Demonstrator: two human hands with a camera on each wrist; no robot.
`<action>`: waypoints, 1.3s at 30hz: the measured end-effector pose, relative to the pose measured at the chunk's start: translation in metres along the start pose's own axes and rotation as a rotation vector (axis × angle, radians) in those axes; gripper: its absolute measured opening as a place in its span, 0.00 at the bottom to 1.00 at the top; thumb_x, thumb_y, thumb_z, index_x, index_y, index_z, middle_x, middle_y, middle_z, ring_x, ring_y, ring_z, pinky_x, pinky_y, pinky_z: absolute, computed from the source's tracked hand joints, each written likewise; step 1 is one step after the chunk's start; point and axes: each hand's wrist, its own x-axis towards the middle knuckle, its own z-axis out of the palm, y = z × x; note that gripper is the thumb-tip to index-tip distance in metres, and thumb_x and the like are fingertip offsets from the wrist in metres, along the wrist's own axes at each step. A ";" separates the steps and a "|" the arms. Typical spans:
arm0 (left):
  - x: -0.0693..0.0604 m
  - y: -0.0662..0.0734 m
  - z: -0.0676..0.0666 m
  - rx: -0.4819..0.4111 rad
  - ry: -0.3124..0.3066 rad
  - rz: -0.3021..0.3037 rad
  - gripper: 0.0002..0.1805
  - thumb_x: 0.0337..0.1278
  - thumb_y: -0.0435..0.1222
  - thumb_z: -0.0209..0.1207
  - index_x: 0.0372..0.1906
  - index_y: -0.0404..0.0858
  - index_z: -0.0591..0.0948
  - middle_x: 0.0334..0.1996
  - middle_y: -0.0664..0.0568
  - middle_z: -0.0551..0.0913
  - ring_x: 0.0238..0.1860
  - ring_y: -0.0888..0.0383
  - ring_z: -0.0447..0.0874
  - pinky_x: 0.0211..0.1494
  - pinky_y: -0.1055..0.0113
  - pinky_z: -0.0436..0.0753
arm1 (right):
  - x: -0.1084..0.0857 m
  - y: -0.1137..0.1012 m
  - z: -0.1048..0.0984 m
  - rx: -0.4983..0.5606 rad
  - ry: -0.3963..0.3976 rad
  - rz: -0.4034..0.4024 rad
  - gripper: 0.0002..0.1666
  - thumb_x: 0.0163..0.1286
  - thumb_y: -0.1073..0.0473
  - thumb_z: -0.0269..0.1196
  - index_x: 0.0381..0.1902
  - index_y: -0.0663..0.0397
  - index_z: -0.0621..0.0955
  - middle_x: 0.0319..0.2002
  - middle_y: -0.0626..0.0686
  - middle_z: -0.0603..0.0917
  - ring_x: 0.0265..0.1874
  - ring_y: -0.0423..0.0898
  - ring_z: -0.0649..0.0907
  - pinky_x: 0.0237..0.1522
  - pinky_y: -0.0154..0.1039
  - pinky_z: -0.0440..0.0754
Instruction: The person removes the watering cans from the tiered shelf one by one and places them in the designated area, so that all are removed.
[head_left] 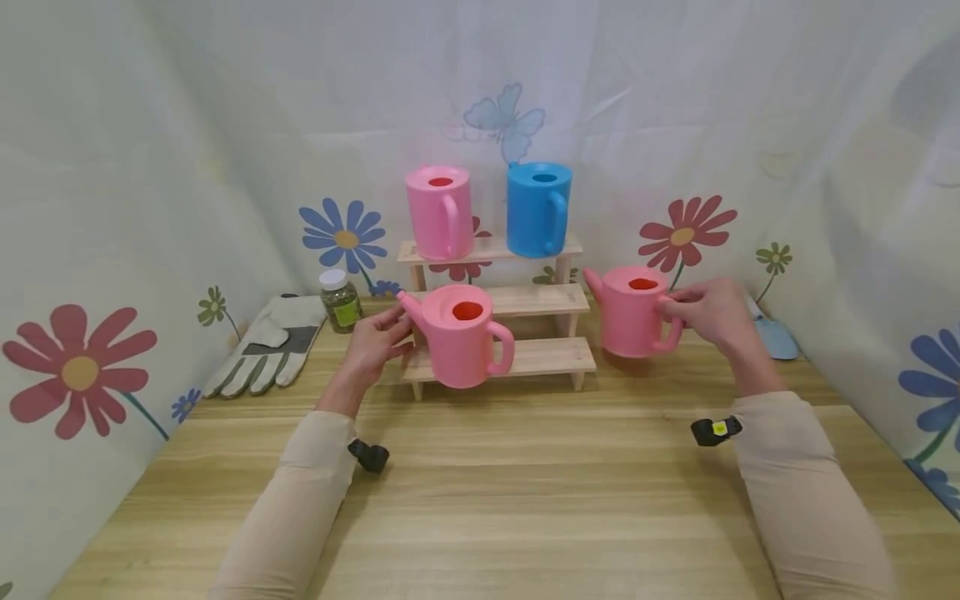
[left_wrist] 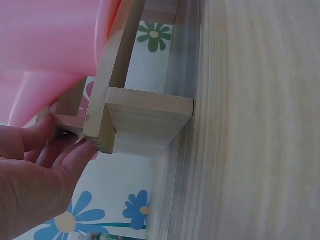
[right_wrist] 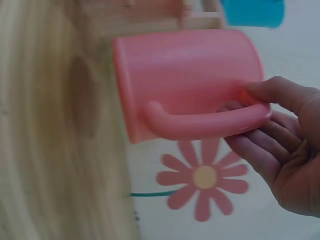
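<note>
The right hand (head_left: 708,310) pinches the top of the handle (right_wrist: 200,126) of a pink watering can (head_left: 626,321), held above the table (head_left: 525,500) right of the wooden stand (head_left: 547,358). The left hand (head_left: 375,343) is at the stand's left end, gripping or not I can't tell. The can looks light, stiff, perhaps slippery, so its handle seems the surest hold
</note>
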 end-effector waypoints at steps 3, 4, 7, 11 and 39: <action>0.000 0.000 0.000 -0.008 0.000 -0.001 0.26 0.75 0.37 0.54 0.74 0.41 0.68 0.69 0.40 0.71 0.67 0.45 0.72 0.62 0.53 0.80 | 0.009 0.006 0.017 0.050 -0.009 0.020 0.29 0.69 0.44 0.67 0.53 0.64 0.85 0.38 0.60 0.88 0.39 0.56 0.78 0.37 0.44 0.78; 0.000 0.000 0.000 -0.009 -0.003 0.000 0.26 0.75 0.36 0.54 0.74 0.41 0.68 0.69 0.40 0.70 0.67 0.45 0.72 0.63 0.52 0.79 | 0.011 0.009 0.022 0.057 -0.006 0.019 0.28 0.70 0.44 0.67 0.53 0.64 0.85 0.40 0.61 0.88 0.39 0.55 0.78 0.36 0.44 0.78; -0.001 0.001 0.000 -0.024 -0.009 0.000 0.26 0.75 0.36 0.54 0.74 0.40 0.67 0.70 0.39 0.70 0.68 0.44 0.71 0.64 0.50 0.77 | 0.019 0.016 0.035 0.076 -0.003 -0.001 0.27 0.70 0.45 0.66 0.52 0.64 0.86 0.41 0.61 0.88 0.38 0.54 0.78 0.35 0.42 0.77; -0.002 0.000 0.002 -0.036 -0.008 -0.008 0.26 0.75 0.35 0.54 0.74 0.40 0.68 0.69 0.39 0.70 0.67 0.44 0.71 0.65 0.49 0.78 | 0.027 0.024 0.047 0.086 -0.021 -0.019 0.28 0.71 0.44 0.65 0.54 0.62 0.85 0.43 0.61 0.88 0.39 0.55 0.79 0.37 0.43 0.77; -0.001 0.000 0.001 -0.028 -0.007 0.006 0.27 0.75 0.35 0.54 0.74 0.39 0.67 0.69 0.40 0.70 0.67 0.43 0.72 0.62 0.53 0.80 | 0.071 0.010 0.073 0.105 -0.053 -0.097 0.22 0.73 0.52 0.64 0.55 0.64 0.84 0.46 0.63 0.87 0.43 0.58 0.85 0.50 0.50 0.86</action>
